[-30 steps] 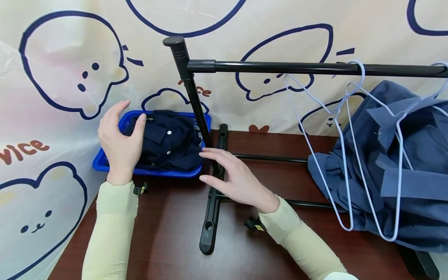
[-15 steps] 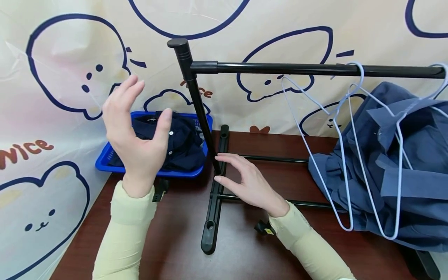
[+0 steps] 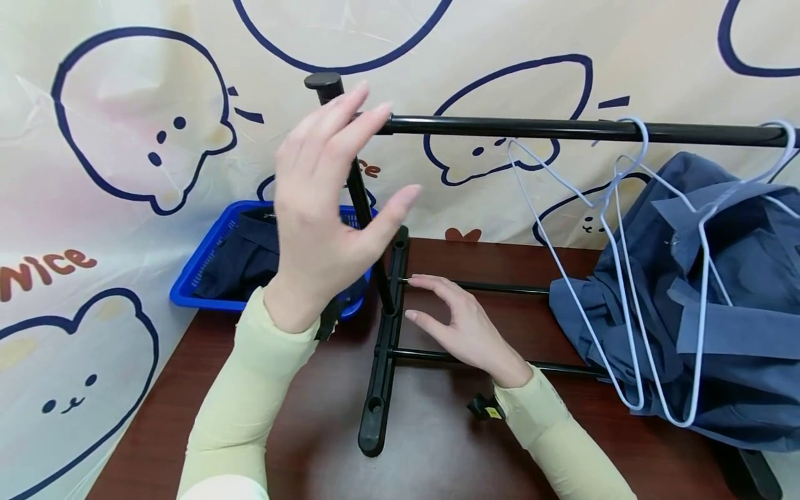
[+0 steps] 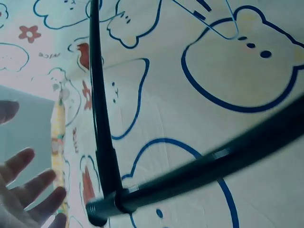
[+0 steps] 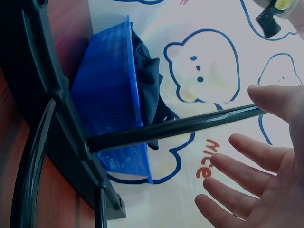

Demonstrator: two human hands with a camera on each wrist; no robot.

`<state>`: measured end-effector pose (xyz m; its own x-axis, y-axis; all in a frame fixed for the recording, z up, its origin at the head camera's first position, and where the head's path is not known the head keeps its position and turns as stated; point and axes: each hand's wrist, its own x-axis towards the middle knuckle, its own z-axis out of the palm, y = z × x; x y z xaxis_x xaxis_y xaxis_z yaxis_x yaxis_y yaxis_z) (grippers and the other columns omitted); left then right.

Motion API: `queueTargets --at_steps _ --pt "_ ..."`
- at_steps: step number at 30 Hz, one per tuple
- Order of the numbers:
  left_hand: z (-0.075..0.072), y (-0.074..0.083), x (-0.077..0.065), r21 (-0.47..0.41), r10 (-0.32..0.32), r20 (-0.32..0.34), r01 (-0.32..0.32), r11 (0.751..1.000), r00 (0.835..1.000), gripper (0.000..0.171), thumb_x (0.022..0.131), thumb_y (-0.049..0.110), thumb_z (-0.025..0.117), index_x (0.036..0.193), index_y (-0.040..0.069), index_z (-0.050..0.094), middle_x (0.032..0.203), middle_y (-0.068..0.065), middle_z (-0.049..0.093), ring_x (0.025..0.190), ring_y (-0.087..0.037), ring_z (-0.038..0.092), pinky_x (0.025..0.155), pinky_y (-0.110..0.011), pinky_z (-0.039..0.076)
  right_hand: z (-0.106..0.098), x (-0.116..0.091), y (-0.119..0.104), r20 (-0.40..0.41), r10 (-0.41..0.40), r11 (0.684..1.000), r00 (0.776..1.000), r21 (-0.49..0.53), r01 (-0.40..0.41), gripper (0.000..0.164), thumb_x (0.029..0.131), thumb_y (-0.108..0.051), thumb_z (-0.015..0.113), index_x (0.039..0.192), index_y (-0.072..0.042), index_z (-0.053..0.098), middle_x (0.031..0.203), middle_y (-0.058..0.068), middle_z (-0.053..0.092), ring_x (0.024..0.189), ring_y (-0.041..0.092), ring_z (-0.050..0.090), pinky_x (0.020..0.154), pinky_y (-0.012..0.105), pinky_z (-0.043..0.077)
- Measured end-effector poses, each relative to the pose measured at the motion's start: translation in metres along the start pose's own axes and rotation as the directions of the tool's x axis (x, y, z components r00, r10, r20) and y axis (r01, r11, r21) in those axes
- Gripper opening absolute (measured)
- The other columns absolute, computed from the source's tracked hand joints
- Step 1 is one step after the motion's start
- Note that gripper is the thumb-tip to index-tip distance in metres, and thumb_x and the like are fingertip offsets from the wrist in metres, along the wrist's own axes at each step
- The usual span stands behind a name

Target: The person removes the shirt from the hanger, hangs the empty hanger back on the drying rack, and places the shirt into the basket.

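My left hand [image 3: 325,215] is raised in front of the rack's upright post, fingers spread and holding nothing. My right hand [image 3: 471,330] hovers over the rack's lower bars, its fingers loosely extended with nothing in them. The black clothes rack [image 3: 500,127] stands on the table; its top bar carries pale blue hangers [image 3: 637,149] at the right. Behind those hangers is blue-grey clothing [image 3: 737,333]. Partly hidden by my left hand, a blue basket [image 3: 187,288] contains dark navy clothing [image 3: 240,253], and the right wrist view shows that basket [image 5: 107,85] side-on.
The brown table [image 3: 312,430] lies under the rack, whose black foot [image 3: 373,423] points toward me. A patterned cloth [image 3: 125,236] with cartoon outlines hangs behind and to the left. Thin lower bars [image 3: 425,355] run right from the foot.
My left hand has moved right and up, from over the basket to in front of the rack's post. My right hand has drifted a little right. The clothing stays in the basket.
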<state>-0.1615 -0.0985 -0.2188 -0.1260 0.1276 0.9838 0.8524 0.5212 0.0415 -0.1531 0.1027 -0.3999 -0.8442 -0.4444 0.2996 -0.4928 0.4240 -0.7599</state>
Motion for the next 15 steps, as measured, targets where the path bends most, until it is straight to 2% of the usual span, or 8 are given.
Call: queueTargets --at_steps 4,8,11,15 --pt "0.015 -0.006 0.007 -0.004 0.041 0.108 -0.041 0.999 0.993 0.056 0.088 0.031 0.077 0.133 0.0 0.063 0.139 -0.019 0.059 0.133 -0.028 0.05 0.114 -0.047 0.029 -0.004 -0.002 0.006 -0.011 0.035 0.999 0.999 0.01 -0.035 0.052 0.098 -0.043 0.068 0.145 -0.025 0.056 0.145 -0.013 0.052 0.134 0.008 0.046 0.109 0.046 0.039" --pt "0.031 -0.008 0.012 0.033 0.061 0.196 -0.069 0.997 0.979 0.057 0.093 0.038 0.072 0.136 0.003 0.063 0.142 -0.019 0.057 0.134 -0.029 0.049 0.117 -0.044 0.024 -0.006 -0.004 0.01 -0.001 0.064 0.998 0.998 0.018 -0.064 0.053 0.098 -0.043 0.067 0.146 -0.026 0.054 0.145 -0.012 0.052 0.134 0.009 0.046 0.109 0.047 0.04" --pt "0.042 -0.006 0.017 0.071 0.052 0.268 -0.074 0.995 0.962 0.059 0.097 0.045 0.067 0.14 0.005 0.061 0.145 -0.018 0.055 0.136 -0.029 0.046 0.119 -0.042 0.019 -0.008 -0.004 0.013 -0.003 0.073 0.997 0.997 0.011 -0.073 0.054 0.098 -0.044 0.067 0.147 -0.025 0.054 0.146 -0.011 0.052 0.134 0.01 0.047 0.108 0.048 0.04" --pt "0.056 -0.007 0.02 0.144 0.007 0.332 -0.058 0.988 0.943 0.062 0.098 0.052 0.061 0.144 0.011 0.06 0.149 -0.014 0.053 0.139 -0.026 0.044 0.12 -0.04 0.014 -0.011 -0.004 0.016 -0.019 0.086 0.996 0.996 -0.008 -0.086 0.054 0.098 -0.047 0.066 0.147 -0.025 0.054 0.146 -0.01 0.052 0.134 0.011 0.047 0.108 0.048 0.04"
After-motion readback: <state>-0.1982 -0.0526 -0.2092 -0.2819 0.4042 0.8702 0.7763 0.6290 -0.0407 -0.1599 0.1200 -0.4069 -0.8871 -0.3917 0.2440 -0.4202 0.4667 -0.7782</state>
